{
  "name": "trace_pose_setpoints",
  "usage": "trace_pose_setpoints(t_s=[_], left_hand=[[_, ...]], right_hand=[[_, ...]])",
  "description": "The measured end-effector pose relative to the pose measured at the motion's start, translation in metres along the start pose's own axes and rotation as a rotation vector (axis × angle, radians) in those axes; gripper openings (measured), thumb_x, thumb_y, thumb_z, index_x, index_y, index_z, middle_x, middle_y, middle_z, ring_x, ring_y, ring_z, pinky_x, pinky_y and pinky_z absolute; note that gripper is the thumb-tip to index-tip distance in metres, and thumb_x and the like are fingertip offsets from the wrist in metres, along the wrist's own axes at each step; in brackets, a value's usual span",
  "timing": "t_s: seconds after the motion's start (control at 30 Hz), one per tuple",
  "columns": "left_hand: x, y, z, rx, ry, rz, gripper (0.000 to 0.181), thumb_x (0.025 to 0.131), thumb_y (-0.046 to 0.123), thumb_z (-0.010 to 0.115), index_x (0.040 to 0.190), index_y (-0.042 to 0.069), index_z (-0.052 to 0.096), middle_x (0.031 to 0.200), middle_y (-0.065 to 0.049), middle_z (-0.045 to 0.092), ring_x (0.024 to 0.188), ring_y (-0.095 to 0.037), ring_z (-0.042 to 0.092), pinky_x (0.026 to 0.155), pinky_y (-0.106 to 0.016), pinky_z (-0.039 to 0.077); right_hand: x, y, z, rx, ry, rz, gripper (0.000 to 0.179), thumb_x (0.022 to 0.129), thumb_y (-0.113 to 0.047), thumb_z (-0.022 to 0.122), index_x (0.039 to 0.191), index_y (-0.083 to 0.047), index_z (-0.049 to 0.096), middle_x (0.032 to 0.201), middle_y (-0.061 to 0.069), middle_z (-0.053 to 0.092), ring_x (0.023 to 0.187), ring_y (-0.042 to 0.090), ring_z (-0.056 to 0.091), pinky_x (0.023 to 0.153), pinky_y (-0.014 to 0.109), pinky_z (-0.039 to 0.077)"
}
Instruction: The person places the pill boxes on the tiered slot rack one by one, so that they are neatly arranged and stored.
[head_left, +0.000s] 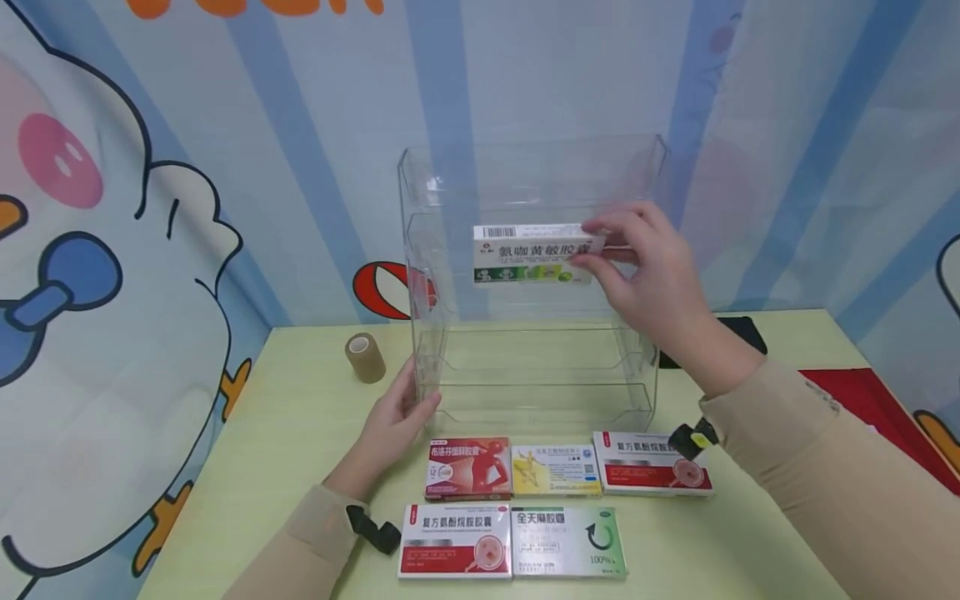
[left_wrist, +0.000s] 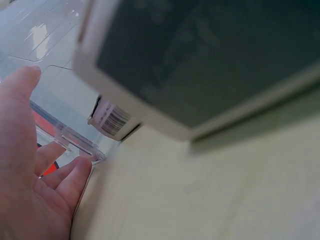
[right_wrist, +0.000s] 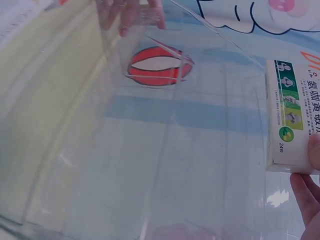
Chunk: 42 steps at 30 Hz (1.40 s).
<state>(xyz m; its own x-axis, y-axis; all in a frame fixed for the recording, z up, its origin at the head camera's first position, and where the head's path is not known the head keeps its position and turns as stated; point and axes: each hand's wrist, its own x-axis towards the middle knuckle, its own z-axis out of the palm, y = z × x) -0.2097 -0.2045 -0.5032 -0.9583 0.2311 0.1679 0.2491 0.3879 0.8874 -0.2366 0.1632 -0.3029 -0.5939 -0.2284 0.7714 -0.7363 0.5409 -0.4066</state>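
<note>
My right hand point(head_left: 648, 262) pinches the right end of a white medicine box point(head_left: 525, 254) with green pictures, between thumb and fingers. The box is held level before the upper part of a clear plastic tiered rack point(head_left: 540, 398). In the right wrist view, the same medicine box point(right_wrist: 292, 115) shows at the right edge, with fingertips on its end. My left hand point(head_left: 390, 425) grips the rack's lower left side, thumb toward the front; the left wrist view shows the fingers point(left_wrist: 72, 182) at the rack's bottom corner.
Before the rack lie a red box point(head_left: 467, 468), a yellow-white box point(head_left: 555, 470), two red-and-white boxes point(head_left: 652, 467) and a green-white box point(head_left: 567, 542). A brown tape roll point(head_left: 365, 358) stands left. Black point(head_left: 742, 335) and red items point(head_left: 862, 400) lie right.
</note>
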Motion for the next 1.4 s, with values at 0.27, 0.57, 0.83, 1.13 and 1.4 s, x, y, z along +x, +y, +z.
trace_pose_setpoints(t_s=[0.27, 0.57, 0.83, 1.13, 1.4], left_hand=[[-0.001, 0.003, 0.001, -0.007, -0.003, -0.029, 0.081, 0.111, 0.029, 0.068, 0.177, 0.038, 0.021, 0.179, -0.009, 0.039, 0.161, -0.036, 0.046, 0.129, -0.055, 0.044], [-0.001, -0.001, 0.003, -0.008, -0.003, -0.019, 0.08, 0.111, 0.029, 0.067, 0.177, 0.037, 0.021, 0.179, -0.008, 0.039, 0.161, -0.036, 0.046, 0.129, -0.056, 0.044], [-0.001, 0.0, 0.004, -0.014, -0.005, -0.02, 0.08, 0.111, 0.032, 0.068, 0.176, 0.041, 0.023, 0.177, -0.01, 0.043, 0.159, -0.037, 0.049, 0.128, -0.058, 0.046], [0.0, -0.001, 0.001, 0.005, 0.004, -0.011, 0.08, 0.111, 0.032, 0.068, 0.177, 0.034, 0.023, 0.176, -0.011, 0.044, 0.157, -0.039, 0.051, 0.126, -0.059, 0.048], [0.001, 0.001, -0.001, 0.009, 0.008, -0.009, 0.081, 0.111, 0.029, 0.068, 0.178, 0.029, 0.023, 0.175, -0.012, 0.046, 0.155, -0.039, 0.054, 0.125, -0.059, 0.049]], right_hand=[[0.044, -0.004, 0.007, 0.025, 0.101, 0.075, 0.032, 0.1, -0.005, 0.079, 0.128, 0.007, 0.069, 0.126, 0.024, 0.06, 0.113, 0.03, 0.079, 0.102, 0.015, 0.061], [0.075, -0.007, 0.016, -0.007, 0.133, 0.187, 0.031, 0.105, -0.015, 0.075, 0.133, -0.002, 0.069, 0.132, 0.016, 0.059, 0.125, 0.021, 0.075, 0.109, 0.023, 0.061], [0.104, -0.011, 0.027, -0.098, 0.111, 0.205, 0.032, 0.108, -0.014, 0.071, 0.137, -0.002, 0.067, 0.136, 0.015, 0.058, 0.13, 0.02, 0.074, 0.109, 0.018, 0.059], [0.118, -0.013, 0.038, -0.14, 0.005, 0.245, 0.031, 0.11, -0.015, 0.066, 0.14, -0.005, 0.064, 0.142, 0.011, 0.055, 0.13, 0.019, 0.07, 0.111, 0.018, 0.058], [0.118, -0.013, 0.052, -0.154, -0.033, 0.229, 0.028, 0.111, -0.014, 0.065, 0.137, -0.005, 0.065, 0.141, 0.013, 0.057, 0.127, 0.022, 0.07, 0.109, 0.021, 0.061]])
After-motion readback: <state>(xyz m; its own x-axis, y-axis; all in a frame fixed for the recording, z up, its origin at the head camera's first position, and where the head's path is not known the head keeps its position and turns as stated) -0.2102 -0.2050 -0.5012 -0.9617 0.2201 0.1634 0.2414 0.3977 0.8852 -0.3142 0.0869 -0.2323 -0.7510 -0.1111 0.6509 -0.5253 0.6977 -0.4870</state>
